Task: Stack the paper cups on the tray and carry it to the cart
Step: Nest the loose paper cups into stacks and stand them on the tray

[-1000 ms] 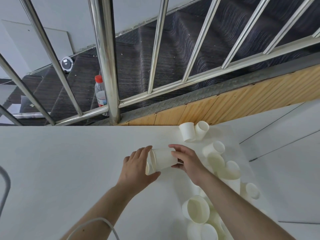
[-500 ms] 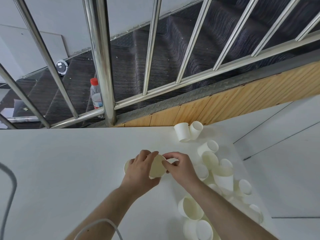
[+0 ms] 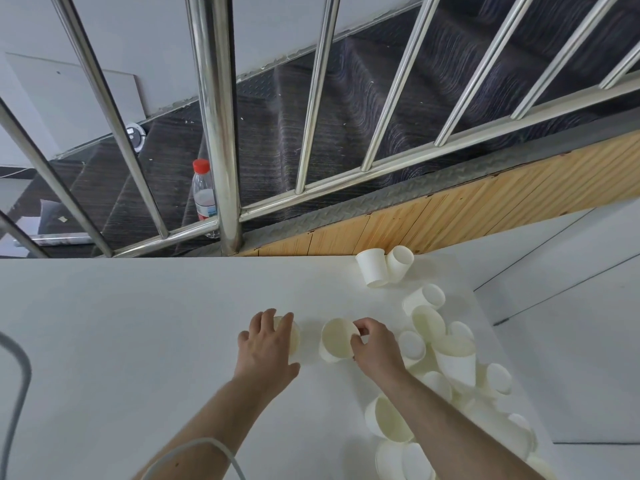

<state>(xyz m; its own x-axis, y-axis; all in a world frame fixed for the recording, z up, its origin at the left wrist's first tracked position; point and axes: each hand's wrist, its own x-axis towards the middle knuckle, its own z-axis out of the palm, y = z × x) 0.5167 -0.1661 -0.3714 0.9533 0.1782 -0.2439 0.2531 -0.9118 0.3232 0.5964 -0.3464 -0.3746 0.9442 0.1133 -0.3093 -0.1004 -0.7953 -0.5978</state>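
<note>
On the white flat surface (image 3: 121,341) two bare hands work side by side near the middle. The left hand (image 3: 266,344) lies over a white paper cup (image 3: 294,336), its fingers (image 3: 268,317) draped across the cup's top and curled loosely round it; most of that cup is hidden under the palm. Just to its right, apart from it by a narrow strip of bare surface, stands a second white paper cup with a cream inside (image 3: 337,339), mouth upward and tilted a little toward the left. The right hand (image 3: 375,344) holds this cup by its right rim, thumb and forefinger pinching the edge.

To the right of the right hand a loose heap of white paper cups (image 3: 450,355) lies along the right edge of the surface, some on their sides, some mouth up, several touching or overlapping one another, running from the far right toward the near right corner. At the far end of the heap a pair of white paper cups (image 3: 382,266) stand touching, one upside down, the other leaning against it.

Beyond the far edge of the surface rises a polished steel railing (image 3: 214,133), with a dark carpeted staircase (image 3: 346,116) behind it and a strip of pale wood panelling (image 3: 450,216) below. A clear plastic bottle with a red cap (image 3: 202,194) stands on a step behind the railing post. A grey cable (image 3: 14,393) curves through the near left corner.
</note>
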